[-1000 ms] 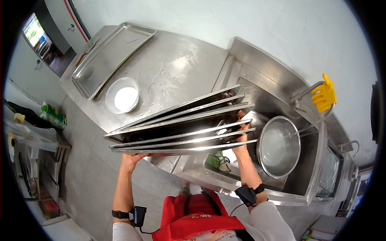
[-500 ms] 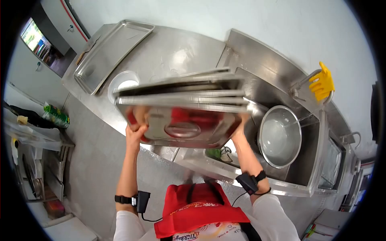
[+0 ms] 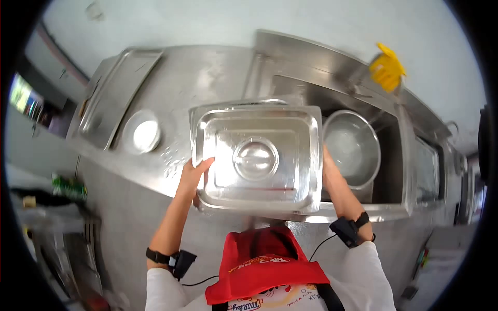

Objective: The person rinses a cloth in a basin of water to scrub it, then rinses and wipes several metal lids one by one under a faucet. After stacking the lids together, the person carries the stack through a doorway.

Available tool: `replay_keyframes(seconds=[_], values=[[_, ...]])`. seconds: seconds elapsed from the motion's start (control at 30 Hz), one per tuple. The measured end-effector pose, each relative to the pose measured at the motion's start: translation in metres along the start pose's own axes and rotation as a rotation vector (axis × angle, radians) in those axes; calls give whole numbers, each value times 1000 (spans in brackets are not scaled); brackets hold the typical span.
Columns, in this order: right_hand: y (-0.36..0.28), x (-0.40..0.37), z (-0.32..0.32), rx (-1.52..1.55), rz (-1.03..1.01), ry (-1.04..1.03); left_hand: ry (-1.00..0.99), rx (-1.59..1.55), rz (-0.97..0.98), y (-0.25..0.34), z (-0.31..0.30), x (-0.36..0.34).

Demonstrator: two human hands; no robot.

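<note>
A stack of rectangular stainless steel pan lids [image 3: 282, 194] is held in front of my body, its broad face toward the camera. The top lid has a round recessed handle [image 3: 256, 158] in its middle; edges of others show behind it. My left hand [image 3: 193, 177] grips the left side, thumb over the top lid's rim and the other fingers hidden underneath. At the right side, my right hand [image 3: 330, 168] clasps the edge, most of its fingers hidden behind the stack.
A steel sink [image 3: 389, 171] on the right holds a large metal bowl [image 3: 353, 147]. Yellow gloves [image 3: 387, 68] hang over the faucet. On the counter [image 3: 194, 78] at left are a white bowl [image 3: 142, 132] and a long metal tray [image 3: 116, 93].
The lid stack has tipped from nearly edge-on to showing its top face, and both hands have turned with it. The camera view has shifted, so the sink and counter appear further left.
</note>
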State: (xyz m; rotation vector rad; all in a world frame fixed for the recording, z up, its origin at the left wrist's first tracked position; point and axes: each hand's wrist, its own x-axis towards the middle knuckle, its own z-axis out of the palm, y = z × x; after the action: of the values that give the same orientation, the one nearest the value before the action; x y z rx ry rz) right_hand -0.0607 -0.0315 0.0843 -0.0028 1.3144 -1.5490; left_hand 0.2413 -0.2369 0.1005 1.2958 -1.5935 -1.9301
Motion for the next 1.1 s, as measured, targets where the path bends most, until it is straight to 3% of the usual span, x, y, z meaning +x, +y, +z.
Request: replay_keyframes(seconds=[0.23,0.27,0.33,0.4,0.43,0.53,0.6,0.7,0.8,0.93,1.07,1.1], values=[[48,-138,-104,58,-224,328,-274,-38,-112,-26,97,-34],[56,-157,-117,56,-273,385,-230,8,-163,-65,105,-22],[74,-195,-144,57,-362,499,-183,105,-15,-33,158,-66],[93,-235,-175,82,-435,613,-455,75,-125,-32,190,-77],[104,-253,-187,85,-466,668,-368,102,-237,-24,212,-101],[144,-318,-238,99,-549,844,-648,108,-205,-65,274,-114],[169,-372,-279,209,-569,909,-734,260,-201,-64,328,-161],[196,-482,-335,668,-501,784,-922,164,-332,-81,416,-248],[224,-593,-376,686,-622,978,-886,315,-66,-114,508,-345],[278,-709,-428,784,-718,1160,-1234,556,-187,-143,614,-452],[320,-790,-476,897,-810,1270,-1243,799,-56,-152,697,-568],[328,-803,-487,925,-840,1299,-1385,858,-50,-172,725,-564]])
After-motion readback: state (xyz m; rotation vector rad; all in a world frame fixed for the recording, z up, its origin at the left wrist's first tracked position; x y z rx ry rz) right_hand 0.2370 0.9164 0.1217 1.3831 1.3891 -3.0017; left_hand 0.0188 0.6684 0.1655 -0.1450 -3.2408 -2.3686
